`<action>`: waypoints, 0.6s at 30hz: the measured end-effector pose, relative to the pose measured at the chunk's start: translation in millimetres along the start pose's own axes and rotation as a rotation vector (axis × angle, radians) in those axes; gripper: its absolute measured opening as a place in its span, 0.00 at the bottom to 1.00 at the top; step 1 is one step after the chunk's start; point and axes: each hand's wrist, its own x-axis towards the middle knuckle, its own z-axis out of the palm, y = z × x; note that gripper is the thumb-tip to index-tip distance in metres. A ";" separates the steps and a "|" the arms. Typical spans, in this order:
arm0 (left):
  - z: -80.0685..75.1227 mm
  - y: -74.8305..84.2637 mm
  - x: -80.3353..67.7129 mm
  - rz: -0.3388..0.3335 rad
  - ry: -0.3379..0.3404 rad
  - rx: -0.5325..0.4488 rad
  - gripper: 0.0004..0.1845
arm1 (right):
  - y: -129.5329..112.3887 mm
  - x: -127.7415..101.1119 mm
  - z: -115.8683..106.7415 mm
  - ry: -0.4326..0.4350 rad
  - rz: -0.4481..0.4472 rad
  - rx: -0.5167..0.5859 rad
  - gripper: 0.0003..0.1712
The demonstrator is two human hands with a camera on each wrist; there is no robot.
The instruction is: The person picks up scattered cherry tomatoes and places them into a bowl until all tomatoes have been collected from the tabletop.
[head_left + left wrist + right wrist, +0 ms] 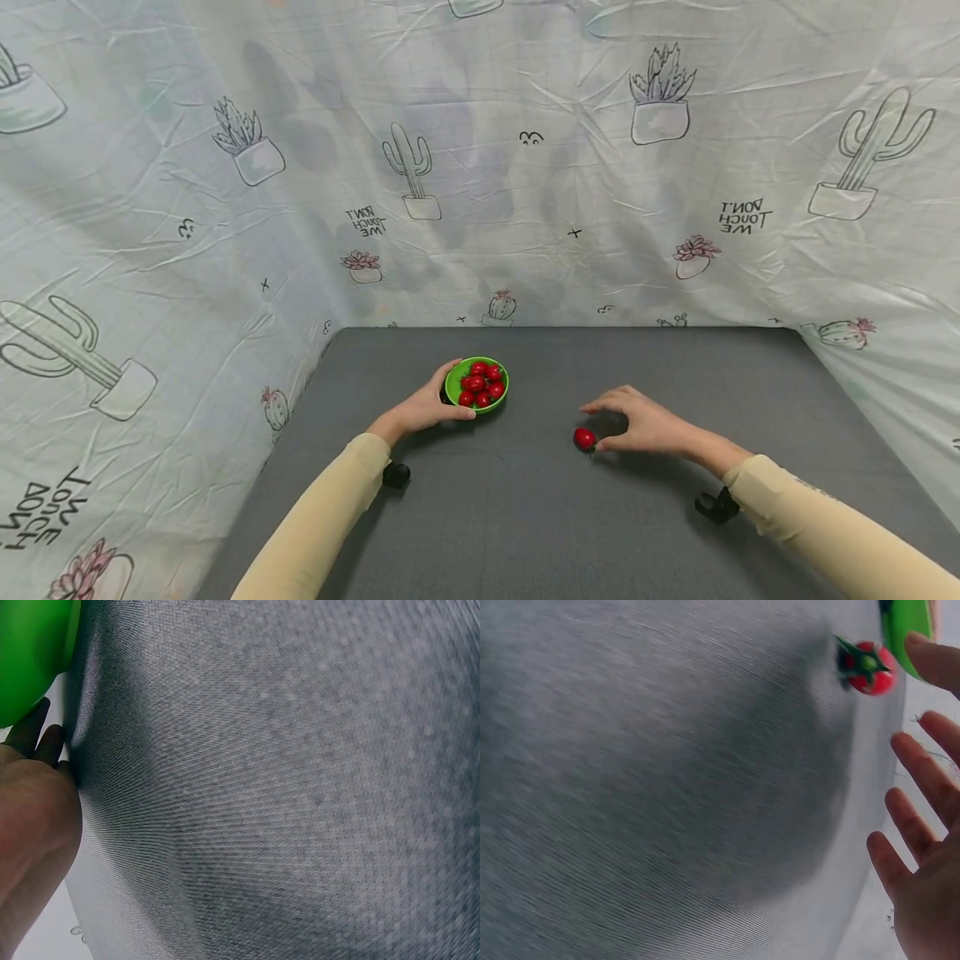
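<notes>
A green bowl (pixel 454 396) with several red cherry tomatoes (pixel 477 383) in it stands on the dark grey table. My left hand (pixel 426 410) holds the bowl at its near left side, thumb along the front and fingers round the left. The left wrist view shows those fingertips against the green bowl (pixel 30 656). One more cherry tomato (pixel 584 439), with a green stem top, lies on the table right of the bowl. Close over it, my right hand (pixel 651 423) has thumb and fingers spread apart. The right wrist view shows the tomato (pixel 874 669) beyond the spread fingers (pixel 924 776).
The grey table (pixel 525 517) reaches back to a whitish curtain (pixel 480 167) printed with cacti, which also hangs along the left and right sides. A black strap piece (pixel 717 505) sits under the right wrist and another black piece (pixel 396 476) under the left.
</notes>
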 end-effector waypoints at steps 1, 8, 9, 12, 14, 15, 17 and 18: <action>0.1 0.0 -0.1 0.001 0.000 0.000 0.59 | 0.0 -1.0 2.4 0.006 -0.003 -0.013 0.34; 0.5 -0.3 -0.4 0.001 -0.002 -0.009 0.59 | -0.5 -4.1 16.3 0.049 0.007 -0.052 0.36; 0.6 -0.4 -0.3 -0.001 -0.003 -0.010 0.59 | -0.5 -4.2 17.7 0.052 0.012 -0.057 0.36; 1.1 0.1 0.0 -0.003 -0.003 -0.013 0.59 | -1.2 -3.8 21.4 0.054 0.031 -0.053 0.35; 1.5 0.8 -0.4 -0.005 -0.002 -0.010 0.59 | -1.9 -3.6 23.4 0.056 0.034 -0.056 0.35; 1.6 1.2 -0.6 -0.008 -0.001 -0.009 0.59 | -2.4 -3.6 24.1 0.057 0.034 -0.058 0.35; 1.9 1.9 -0.8 -0.009 -0.001 -0.010 0.59 | -3.5 -3.2 25.8 0.059 0.043 -0.061 0.35; 1.9 2.3 -1.1 -0.008 -0.002 -0.012 0.59 | -3.6 -2.9 26.7 0.062 0.046 -0.061 0.35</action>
